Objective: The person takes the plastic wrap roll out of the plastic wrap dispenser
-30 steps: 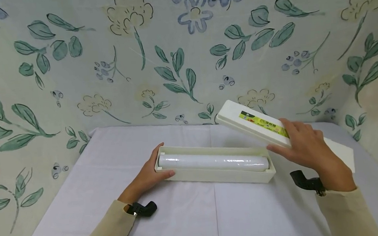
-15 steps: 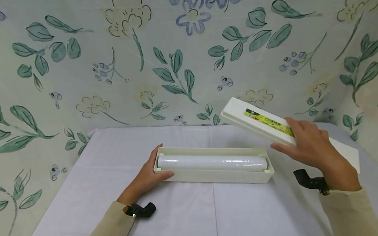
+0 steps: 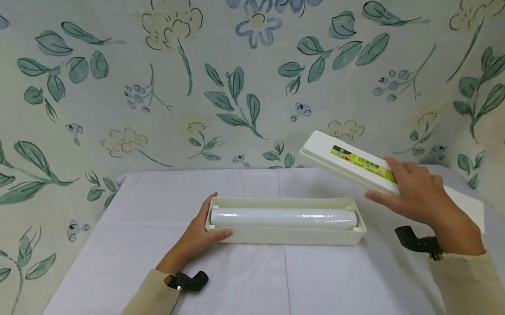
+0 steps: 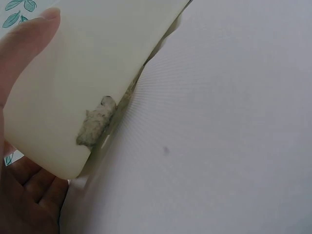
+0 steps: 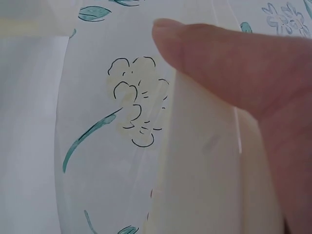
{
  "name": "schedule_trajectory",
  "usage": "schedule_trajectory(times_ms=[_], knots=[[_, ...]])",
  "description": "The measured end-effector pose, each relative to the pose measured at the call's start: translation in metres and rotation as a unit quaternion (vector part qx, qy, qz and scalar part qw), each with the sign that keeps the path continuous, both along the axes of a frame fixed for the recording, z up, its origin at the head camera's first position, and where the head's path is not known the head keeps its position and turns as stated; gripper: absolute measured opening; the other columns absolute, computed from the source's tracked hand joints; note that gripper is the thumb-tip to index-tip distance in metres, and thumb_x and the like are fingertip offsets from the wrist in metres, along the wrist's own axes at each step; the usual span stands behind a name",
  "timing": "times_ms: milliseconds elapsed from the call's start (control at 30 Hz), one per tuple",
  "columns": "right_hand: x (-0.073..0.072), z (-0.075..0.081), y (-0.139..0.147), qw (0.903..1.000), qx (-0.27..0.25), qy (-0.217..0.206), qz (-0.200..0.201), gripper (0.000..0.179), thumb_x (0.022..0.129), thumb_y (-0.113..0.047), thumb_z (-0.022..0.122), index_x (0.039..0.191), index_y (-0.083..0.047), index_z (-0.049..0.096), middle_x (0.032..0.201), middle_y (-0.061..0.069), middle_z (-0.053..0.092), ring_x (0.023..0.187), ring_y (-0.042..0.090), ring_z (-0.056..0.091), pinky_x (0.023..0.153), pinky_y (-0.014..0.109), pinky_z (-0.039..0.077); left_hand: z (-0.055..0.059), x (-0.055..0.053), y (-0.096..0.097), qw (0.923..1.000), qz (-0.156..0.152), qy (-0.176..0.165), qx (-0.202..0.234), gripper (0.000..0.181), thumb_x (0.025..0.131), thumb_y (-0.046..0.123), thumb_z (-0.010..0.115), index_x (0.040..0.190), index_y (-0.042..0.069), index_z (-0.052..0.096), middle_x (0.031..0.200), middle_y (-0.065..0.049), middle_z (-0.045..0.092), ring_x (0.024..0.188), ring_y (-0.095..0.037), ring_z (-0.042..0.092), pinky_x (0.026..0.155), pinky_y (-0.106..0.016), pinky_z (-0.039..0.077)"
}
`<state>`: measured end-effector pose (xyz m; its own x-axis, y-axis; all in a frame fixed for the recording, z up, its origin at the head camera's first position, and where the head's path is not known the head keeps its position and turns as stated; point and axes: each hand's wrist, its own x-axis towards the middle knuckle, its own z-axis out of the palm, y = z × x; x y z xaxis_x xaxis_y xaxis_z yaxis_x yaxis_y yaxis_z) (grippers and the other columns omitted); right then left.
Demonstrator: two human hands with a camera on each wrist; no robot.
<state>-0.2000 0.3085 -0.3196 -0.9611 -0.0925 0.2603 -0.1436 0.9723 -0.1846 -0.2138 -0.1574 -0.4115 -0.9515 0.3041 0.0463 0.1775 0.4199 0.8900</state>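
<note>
A long cream plastic box [image 3: 285,239] lies on the table with its top off. Inside it rests a white roll of cling film [image 3: 279,218], shiny along its upper side. My left hand [image 3: 200,231] grips the box's left end, thumb on the front wall and fingers round the far side. In the left wrist view the thumb presses the box wall [image 4: 97,63], which has a grey patch near its lower edge. My right hand [image 3: 420,196] holds the white lid [image 3: 323,147] aloft, tilted, right of the box. A yellow-green label [image 3: 362,162] runs along the lid.
A white cloth [image 3: 245,286] covers the table. Behind and beside it hangs a floral fabric backdrop [image 3: 164,110], close to the lid's far end. Black wrist devices [image 3: 193,281] sit on both wrists.
My right hand has carried the lid a little to the right, farther from the box. The left hand and the box have stayed in place.
</note>
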Motion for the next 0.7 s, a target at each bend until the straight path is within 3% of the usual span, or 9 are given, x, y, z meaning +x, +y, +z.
schedule_trajectory(times_ms=[167,700], knots=[[-0.001,0.001,0.001,1.0,-0.003,0.002,0.0,0.102,0.08,-0.063,0.066,0.15,-0.002,0.024,0.126,0.037,0.042,0.105,0.053,0.037,0.072,0.068,0.03,0.001,-0.001,0.0,0.9999,0.0,0.011,0.002,0.101,0.081,0.028,0.078,0.155,0.02,0.01,0.142,-0.011,0.042,0.119,-0.03,0.049,0.1,-0.053,0.039],[-0.001,-0.003,0.012,0.9996,-0.012,-0.014,-0.022,0.105,0.075,-0.069,0.066,0.149,-0.006,0.028,0.126,0.035,0.043,0.097,0.049,0.04,0.068,0.066,0.031,0.001,0.001,0.002,1.0,0.006,-0.003,0.001,0.101,0.08,0.028,0.078,0.155,0.021,0.011,0.143,-0.011,0.041,0.12,-0.03,0.048,0.101,-0.054,0.038]])
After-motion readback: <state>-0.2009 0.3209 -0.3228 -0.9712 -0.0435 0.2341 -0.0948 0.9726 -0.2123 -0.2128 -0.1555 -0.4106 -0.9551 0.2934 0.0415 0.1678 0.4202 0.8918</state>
